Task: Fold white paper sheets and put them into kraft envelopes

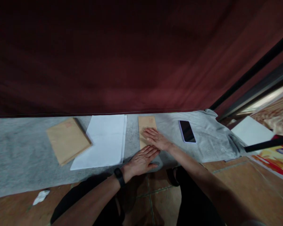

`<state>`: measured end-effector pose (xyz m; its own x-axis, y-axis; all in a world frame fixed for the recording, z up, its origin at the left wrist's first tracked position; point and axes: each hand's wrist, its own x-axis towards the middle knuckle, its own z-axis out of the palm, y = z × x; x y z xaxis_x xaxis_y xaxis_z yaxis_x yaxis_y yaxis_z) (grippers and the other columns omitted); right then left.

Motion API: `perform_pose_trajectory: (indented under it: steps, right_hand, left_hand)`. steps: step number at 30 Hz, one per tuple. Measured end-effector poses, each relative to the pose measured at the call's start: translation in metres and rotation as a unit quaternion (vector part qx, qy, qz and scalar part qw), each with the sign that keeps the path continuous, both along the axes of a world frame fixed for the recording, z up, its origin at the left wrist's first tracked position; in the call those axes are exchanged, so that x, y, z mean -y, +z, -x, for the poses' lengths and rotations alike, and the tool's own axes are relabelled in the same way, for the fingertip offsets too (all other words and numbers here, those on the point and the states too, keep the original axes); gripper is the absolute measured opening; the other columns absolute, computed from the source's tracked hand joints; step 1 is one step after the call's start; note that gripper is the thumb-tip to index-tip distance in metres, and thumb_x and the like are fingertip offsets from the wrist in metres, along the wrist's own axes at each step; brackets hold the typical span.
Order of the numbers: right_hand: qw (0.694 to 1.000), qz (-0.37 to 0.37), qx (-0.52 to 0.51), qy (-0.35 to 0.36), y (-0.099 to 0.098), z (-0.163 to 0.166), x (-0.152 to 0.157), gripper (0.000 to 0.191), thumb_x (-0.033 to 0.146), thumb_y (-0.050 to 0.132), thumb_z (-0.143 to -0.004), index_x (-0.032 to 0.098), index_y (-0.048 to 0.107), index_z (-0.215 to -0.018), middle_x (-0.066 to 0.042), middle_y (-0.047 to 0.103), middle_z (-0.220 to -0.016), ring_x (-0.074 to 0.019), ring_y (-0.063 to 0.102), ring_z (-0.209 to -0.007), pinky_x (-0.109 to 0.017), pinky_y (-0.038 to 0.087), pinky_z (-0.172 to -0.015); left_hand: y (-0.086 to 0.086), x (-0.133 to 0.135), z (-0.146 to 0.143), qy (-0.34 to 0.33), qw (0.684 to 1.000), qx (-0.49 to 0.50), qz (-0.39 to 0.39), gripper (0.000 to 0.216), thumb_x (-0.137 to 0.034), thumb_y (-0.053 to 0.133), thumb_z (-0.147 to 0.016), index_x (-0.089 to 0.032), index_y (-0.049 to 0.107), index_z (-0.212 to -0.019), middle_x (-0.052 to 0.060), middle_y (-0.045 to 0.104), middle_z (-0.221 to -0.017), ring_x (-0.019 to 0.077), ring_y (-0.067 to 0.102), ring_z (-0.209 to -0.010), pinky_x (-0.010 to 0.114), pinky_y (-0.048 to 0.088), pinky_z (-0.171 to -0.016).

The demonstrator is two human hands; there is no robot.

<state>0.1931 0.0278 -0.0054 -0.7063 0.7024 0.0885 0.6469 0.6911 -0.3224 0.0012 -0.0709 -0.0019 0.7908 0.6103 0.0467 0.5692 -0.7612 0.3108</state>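
A narrow brown paper envelope (147, 121) lies on the grey cloth in front of me. My right hand (155, 138) rests flat across its middle, fingers stretched to the left. Lower down, my left hand (142, 160) lies over the envelope's near end with its fingers out flat and the thumb apart; this end is hidden beneath it. To the left is a stack of white paper sheets (106, 138). A pile of brown envelopes (68, 139) partly overlaps the sheets' left edge.
A phone in a pale purple case (187, 131) lies right of my hands on the grey cloth (21, 150). A dark red curtain (132, 62) hangs behind. Black bars, a white sheet (252, 131) and a colourful box (277, 158) are at the right. Crumpled white paper (41, 197) lies on the tiled floor.
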Motion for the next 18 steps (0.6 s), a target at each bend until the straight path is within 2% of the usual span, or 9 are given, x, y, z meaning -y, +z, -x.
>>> perform_pose_trajectory:
  steps: [2, 4, 11, 14, 18]
  right_hand:
    - [0.997, 0.023, 0.005, 0.067, 0.000, 0.009, 0.005, 0.048, 0.041, 0.030, -0.110, 0.033, 0.038, -0.157, 0.003, 0.031, -0.166, -0.0159, 0.024, -0.155, -0.044, 0.016, -0.130]
    - [0.996, 0.030, 0.012, 0.086, -0.002, 0.015, 0.003, 0.048, 0.041, 0.031, -0.110, 0.033, 0.039, -0.156, 0.004, 0.030, -0.166, -0.0155, 0.024, -0.155, -0.044, 0.014, -0.130]
    - [0.999, 0.002, 0.028, 0.026, -0.008, 0.023, -0.039, 0.050, 0.044, 0.031, -0.109, 0.032, 0.038, -0.157, 0.002, 0.028, -0.167, -0.0189, 0.024, -0.155, -0.045, 0.016, -0.130]
    - [0.999, -0.017, 0.037, -0.002, -0.008, 0.028, -0.056, 0.052, 0.044, 0.027, -0.109, 0.027, 0.039, -0.157, -0.002, 0.027, -0.167, -0.0209, 0.023, -0.155, -0.046, 0.014, -0.130]
    - [0.996, -0.034, 0.047, -0.061, -0.008, 0.032, -0.071, 0.053, 0.042, 0.025, -0.109, 0.026, 0.038, -0.158, -0.003, 0.027, -0.167, -0.0231, 0.025, -0.155, -0.049, 0.018, -0.128]
  left_hand:
    - [-0.004, 0.001, -0.001, 0.008, 1.000, 0.006, 0.001, 0.062, -0.056, 0.042, -0.103, -0.022, 0.039, -0.155, 0.007, 0.046, -0.159, 0.0234, 0.039, -0.149, 0.040, 0.025, -0.124]
    - [-0.005, 0.001, -0.001, 0.010, 1.000, 0.011, 0.002, 0.062, -0.056, 0.044, -0.102, -0.021, 0.041, -0.154, 0.008, 0.048, -0.158, 0.0238, 0.040, -0.148, 0.040, 0.026, -0.124]
    - [0.002, 0.000, 0.002, -0.008, 0.999, 0.033, 0.005, 0.066, -0.058, 0.039, -0.103, -0.022, 0.032, -0.158, 0.007, 0.033, -0.166, 0.0222, 0.026, -0.155, 0.039, 0.019, -0.127]
    - [0.001, 0.000, 0.002, -0.005, 0.999, 0.039, 0.005, 0.067, -0.058, 0.039, -0.103, -0.023, 0.031, -0.159, 0.006, 0.033, -0.167, 0.0220, 0.025, -0.155, 0.039, 0.018, -0.127]
    - [-0.001, 0.000, 0.002, -0.009, 0.999, 0.047, 0.004, 0.067, -0.059, 0.040, -0.103, -0.024, 0.030, -0.159, 0.006, 0.031, -0.167, 0.0214, 0.023, -0.156, 0.038, 0.017, -0.128]
